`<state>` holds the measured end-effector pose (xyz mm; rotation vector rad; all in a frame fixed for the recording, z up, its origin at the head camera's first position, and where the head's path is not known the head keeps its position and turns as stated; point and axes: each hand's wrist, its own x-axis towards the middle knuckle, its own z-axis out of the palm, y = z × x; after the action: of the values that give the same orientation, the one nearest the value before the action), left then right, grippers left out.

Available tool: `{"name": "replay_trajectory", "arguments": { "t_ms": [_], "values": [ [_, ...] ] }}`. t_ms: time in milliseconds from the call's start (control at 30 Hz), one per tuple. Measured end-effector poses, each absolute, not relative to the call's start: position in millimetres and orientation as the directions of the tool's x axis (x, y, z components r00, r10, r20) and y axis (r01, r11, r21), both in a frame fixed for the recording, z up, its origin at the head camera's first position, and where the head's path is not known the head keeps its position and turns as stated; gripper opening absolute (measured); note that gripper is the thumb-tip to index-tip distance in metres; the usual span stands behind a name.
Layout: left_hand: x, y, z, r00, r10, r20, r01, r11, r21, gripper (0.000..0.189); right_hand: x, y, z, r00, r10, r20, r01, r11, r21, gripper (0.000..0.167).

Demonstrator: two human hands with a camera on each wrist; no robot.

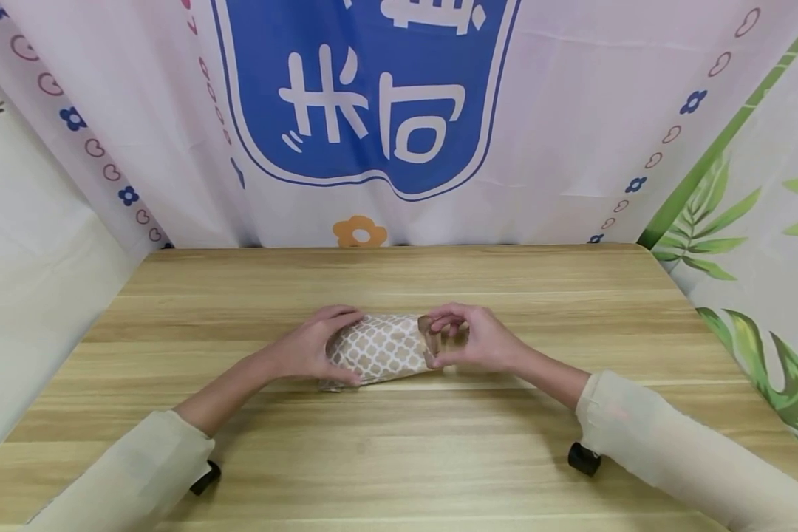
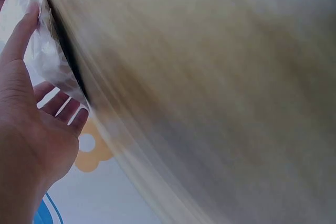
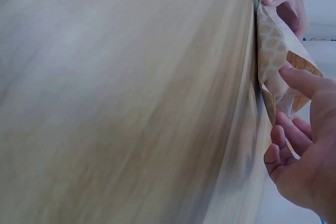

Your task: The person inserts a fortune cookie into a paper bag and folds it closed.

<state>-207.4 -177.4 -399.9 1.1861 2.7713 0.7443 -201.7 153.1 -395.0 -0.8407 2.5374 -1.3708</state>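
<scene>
A paper bag [image 1: 387, 343] with a tan-and-white lattice pattern lies on the wooden table between the two hands. My left hand [image 1: 306, 346] grips its left end, thumb on the near side and fingers on the far side. The left wrist view shows that thumb lying across the crinkled bag [image 2: 50, 59]. At the bag's right end, my right hand [image 1: 482, 340] pinches the brown edge of the mouth. In the right wrist view, the bag's mouth [image 3: 299, 61] gapes beside the right thumb and fingers. What is inside the bag cannot be made out.
The wooden table [image 1: 399, 458] stretches around the bag on all sides. Behind its far edge hangs a printed curtain [image 1: 539, 148] with a blue sign. A leaf-patterned cloth [image 1: 758, 295] hangs at the right. Small black items [image 1: 584, 458] sit beneath both sleeves.
</scene>
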Motion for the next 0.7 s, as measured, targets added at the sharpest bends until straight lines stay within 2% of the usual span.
{"name": "replay_trajectory", "arguments": {
  "t_ms": [133,300,500,700],
  "values": [
    [-210.6,-182.8,-399.1,-0.675,0.721,0.156,0.707,0.572,0.416,0.109,-201.8,155.1,-396.0,-0.822,-0.553,0.139,-0.424,0.431,-0.796,0.068],
    [-214.0,-189.3,-396.4,-0.653,0.749,0.114,0.710,0.553,0.437,0.115,-202.2,154.0,-396.1,-0.819,-0.557,0.138,-0.437,0.448,-0.780,0.066],
    [-215.3,-193.2,-393.7,-0.660,0.746,0.089,0.682,0.546,0.487,0.113,-201.8,152.5,-396.1,-0.823,-0.551,0.140,-0.435,0.453,-0.778,0.067],
    [-213.3,-191.8,-395.9,-0.683,0.724,0.096,0.674,0.574,0.466,0.112,-201.2,151.7,-395.9,-0.820,-0.552,0.153,-0.446,0.448,-0.775,0.064]
  ]
}}
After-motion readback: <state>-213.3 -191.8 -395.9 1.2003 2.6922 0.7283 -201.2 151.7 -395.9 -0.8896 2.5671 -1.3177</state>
